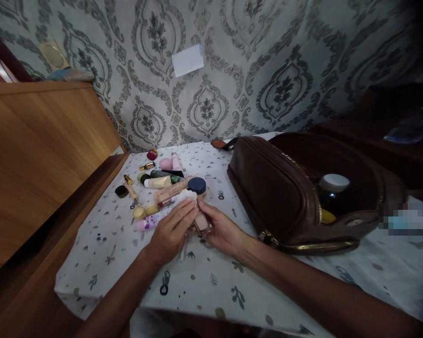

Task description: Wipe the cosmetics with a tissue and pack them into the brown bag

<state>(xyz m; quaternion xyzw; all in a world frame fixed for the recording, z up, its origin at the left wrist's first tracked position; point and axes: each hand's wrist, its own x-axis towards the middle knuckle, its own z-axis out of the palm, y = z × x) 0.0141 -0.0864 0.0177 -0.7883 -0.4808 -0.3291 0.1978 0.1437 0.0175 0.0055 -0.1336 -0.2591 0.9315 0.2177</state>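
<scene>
In the head view, the right hand (222, 231), near the centre of the frame, had its fingers closed around a small, clear-edged, beige rectangular container (201, 222), while the left hand (172, 231) pressed a crumpled white cloth (187, 195) against it with fingers bent together. Just left of centre lay a peach-coloured flat pack (172, 189) whose lettering was too blurred to read, and a pink-and-white printed tube (148, 222) with purple figures, its print likewise illegible. A dark brown leather bag (264, 183) gaped at right, on the white leaf-patterned tablecloth (183, 295).
</scene>
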